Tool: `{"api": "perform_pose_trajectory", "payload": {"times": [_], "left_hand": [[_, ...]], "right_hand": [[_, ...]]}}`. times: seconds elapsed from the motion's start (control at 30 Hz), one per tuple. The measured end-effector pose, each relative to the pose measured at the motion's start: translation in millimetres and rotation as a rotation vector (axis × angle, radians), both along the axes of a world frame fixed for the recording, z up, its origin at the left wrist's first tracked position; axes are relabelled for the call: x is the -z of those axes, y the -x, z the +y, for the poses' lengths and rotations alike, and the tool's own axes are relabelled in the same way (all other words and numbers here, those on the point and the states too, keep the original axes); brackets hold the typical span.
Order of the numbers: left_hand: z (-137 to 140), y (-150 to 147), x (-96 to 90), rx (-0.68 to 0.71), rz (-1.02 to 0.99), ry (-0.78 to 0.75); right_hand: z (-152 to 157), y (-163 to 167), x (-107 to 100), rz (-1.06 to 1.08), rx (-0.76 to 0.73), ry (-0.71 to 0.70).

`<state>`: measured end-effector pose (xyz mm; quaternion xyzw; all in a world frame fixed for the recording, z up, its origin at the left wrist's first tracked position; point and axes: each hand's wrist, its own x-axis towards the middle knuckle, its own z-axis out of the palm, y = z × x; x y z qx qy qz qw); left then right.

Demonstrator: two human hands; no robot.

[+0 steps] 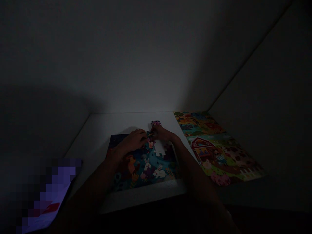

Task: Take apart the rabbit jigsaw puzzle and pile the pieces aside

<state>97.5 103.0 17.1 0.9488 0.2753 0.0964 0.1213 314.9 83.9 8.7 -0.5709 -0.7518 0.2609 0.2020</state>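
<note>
A jigsaw puzzle (140,174) with rabbits, a fox-like animal and dark blue-green scenery lies in front of me on a white table. A white gap (159,148) shows in its upper right part. My left hand (136,140) rests over the upper middle of the puzzle, its fingers bent and lying on the surface. Beside it, my right hand (162,133) has its fingers pinched on a small puzzle piece (149,133) near the top edge; the fingers partly cover it. Just beyond the right hand sits a small group of pink and purple puzzle pieces (156,123).
Two pictures lie at the right: a farm scene (224,159) with a red barn, and behind it an animal scene (197,123). Pale walls (136,65) enclose the table (97,126). A lit, pixelated screen (53,198) stands at lower left. The light is dim.
</note>
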Motion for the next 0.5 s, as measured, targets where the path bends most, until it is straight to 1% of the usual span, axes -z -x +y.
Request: {"api": "perform_pose_trajectory", "payload": {"times": [0.1,0.2,0.27,0.37,0.43,0.5], "left_hand": [[-5.8,3.2,4.8,-0.017,-0.071,-0.003],[-12.2,6.6,11.0,-0.073,-0.197,-0.003],[-15.1,7.8,13.6,-0.101,-0.244,0.001],[-16.4,8.0,15.5,-0.109,-0.241,-0.006],[-16.0,8.0,16.9,-0.112,-0.24,-0.011],[-15.3,8.1,18.6,-0.112,-0.254,-0.012]], "right_hand": [[0.2,0.9,-0.1,0.095,0.026,0.011],[1.0,1.5,2.9,0.215,0.042,0.044],[2.3,1.7,5.8,0.28,0.056,0.048],[4.1,1.2,8.2,0.434,0.068,0.054],[4.2,0.2,7.2,0.564,0.067,0.064],[3.2,-1.2,4.3,0.642,0.066,0.059]]}}
